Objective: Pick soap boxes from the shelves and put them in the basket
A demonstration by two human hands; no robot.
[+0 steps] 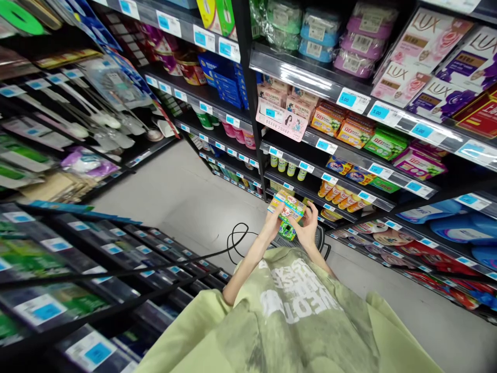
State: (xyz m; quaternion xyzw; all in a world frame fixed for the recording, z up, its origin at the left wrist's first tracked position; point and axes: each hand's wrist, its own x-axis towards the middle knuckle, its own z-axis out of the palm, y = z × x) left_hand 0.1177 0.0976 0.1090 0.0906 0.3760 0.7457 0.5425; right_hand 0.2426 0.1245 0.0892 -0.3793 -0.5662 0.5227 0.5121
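Note:
In the head view I hold small yellow-and-white printed packs, apparently two stacked together, between both hands. My left hand grips the left end, with its fingers closed around the edge. My right hand pinches the right end, its thumb on the near side. Just below them a green printed pack shows; I cannot tell if it touches the held packs. Under my hands is a dark basket, partly hidden by my forearms and green shirt.
Shelves ahead carry orange soap packs, boxed soaps and orange bottles. Kitchen utensils hang on the left rack. A black cable loops over the grey floor beside my left arm. Low shelves stand close on my left.

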